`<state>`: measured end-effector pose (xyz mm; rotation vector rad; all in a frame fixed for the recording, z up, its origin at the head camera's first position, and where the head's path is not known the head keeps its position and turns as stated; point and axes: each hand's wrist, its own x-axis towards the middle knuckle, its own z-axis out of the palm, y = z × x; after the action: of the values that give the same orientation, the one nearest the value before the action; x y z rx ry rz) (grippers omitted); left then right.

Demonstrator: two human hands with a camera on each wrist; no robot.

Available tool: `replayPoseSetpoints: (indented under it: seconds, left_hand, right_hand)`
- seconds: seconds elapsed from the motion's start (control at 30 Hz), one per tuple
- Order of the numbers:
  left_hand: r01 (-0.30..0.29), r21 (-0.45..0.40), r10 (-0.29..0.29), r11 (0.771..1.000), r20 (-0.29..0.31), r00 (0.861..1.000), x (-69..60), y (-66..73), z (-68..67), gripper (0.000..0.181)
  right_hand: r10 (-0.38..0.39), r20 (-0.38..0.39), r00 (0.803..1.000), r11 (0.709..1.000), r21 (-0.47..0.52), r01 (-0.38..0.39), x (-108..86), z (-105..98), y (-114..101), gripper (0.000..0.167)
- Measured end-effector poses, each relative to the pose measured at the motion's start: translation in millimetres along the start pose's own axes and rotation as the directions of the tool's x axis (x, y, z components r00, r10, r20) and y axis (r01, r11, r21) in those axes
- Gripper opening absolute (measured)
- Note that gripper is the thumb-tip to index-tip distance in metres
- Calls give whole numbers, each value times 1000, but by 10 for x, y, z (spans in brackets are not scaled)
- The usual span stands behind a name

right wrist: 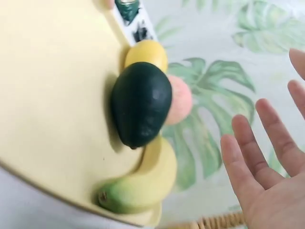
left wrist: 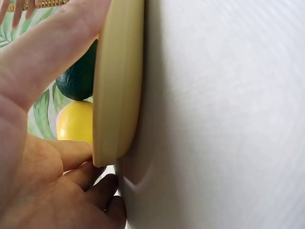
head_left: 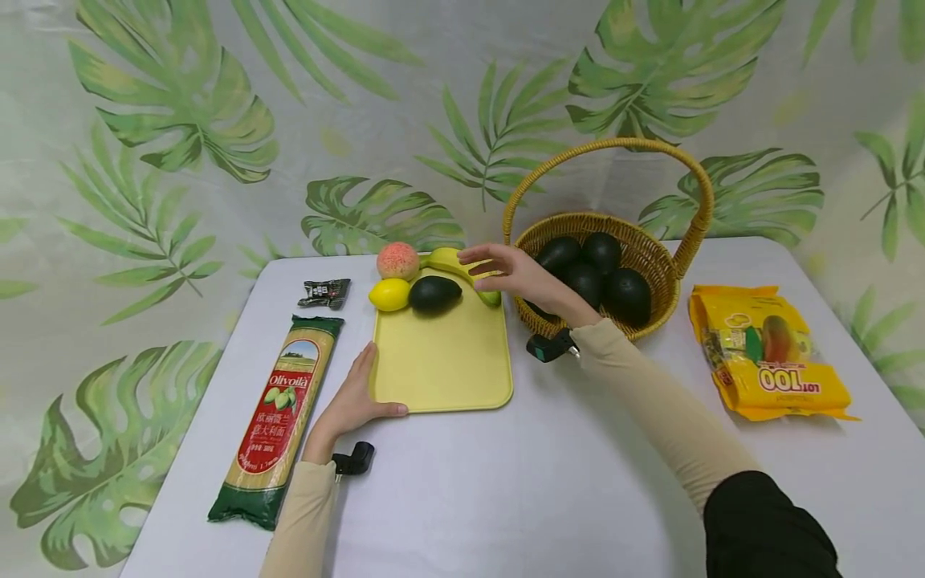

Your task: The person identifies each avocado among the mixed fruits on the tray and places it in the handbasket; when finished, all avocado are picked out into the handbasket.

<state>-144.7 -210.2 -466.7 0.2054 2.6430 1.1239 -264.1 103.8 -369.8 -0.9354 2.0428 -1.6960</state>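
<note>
My left hand (head_left: 356, 399) holds the yellow tray (head_left: 441, 369) at its near left corner, thumb along the front rim and fingers at the left side. In the left wrist view, the fingers curl by the tray edge (left wrist: 119, 86). My right hand (head_left: 516, 277) hangs over the tray's far right corner near the banana (head_left: 450, 262), fingers spread and holding nothing. A dark avocado (head_left: 435, 295) lies beside the lemon (head_left: 391, 295) at the tray's far side, with a pink peach (head_left: 397, 262) behind them. The right wrist view shows the avocado (right wrist: 141, 105) between lemon and banana.
Right of the tray stands a wicker basket (head_left: 661, 277) with a tall handle, holding several avocados (head_left: 627, 297). A yellow snack bag (head_left: 769, 353) lies at the far right. To the left are a spaghetti pack (head_left: 278, 417) and a small black wrapped packet (head_left: 324, 294).
</note>
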Motion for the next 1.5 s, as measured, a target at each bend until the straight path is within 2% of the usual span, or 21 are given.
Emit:
replayPoseSetpoints:
  seconds: [0.17,0.37,0.57,0.73,0.87,1.0,1.1,1.17,1.4,1.5]
  left_hand:
    - [-9,6,9,1000,-6,1000,0,3,6,123]
    - [-5,8,5,1000,2,1000,0,0,9,123]
    - [-7,8,7,1000,9,1000,-20,14,-9,122]
    - [-7,1,7,1000,12,1000,-22,19,-11,121]
    - [-4,2,4,1000,12,1000,-16,21,-7,121]
    - [0,4,0,1000,12,1000,-15,14,-6,121]
    - [0,8,0,1000,12,1000,-13,7,5,121]
    - [-2,13,2,1000,7,1000,-14,5,5,122]
    - [-1,23,1,1000,-2,1000,-15,-9,-1,122]
    - [-8,16,8,1000,0,1000,-12,-2,4,122]
  right_hand:
    - [12,47,999,997,-73,-9,290,123,103,53]
    - [32,121,992,983,-186,-9,525,206,234,59]
    - [23,163,986,985,-172,6,710,323,395,64]
    - [70,140,988,970,-239,-35,791,411,488,65]
    - [92,112,989,932,-360,-46,820,469,553,63]
    - [137,7,991,892,-436,-120,818,526,581,55]
    - [158,-64,985,885,-434,-170,784,538,546,47]
    - [161,-84,983,887,-425,-182,762,530,514,42]
    - [198,-54,979,878,-433,-202,730,502,529,46]
    - [206,-67,976,878,-427,-214,696,503,543,48]
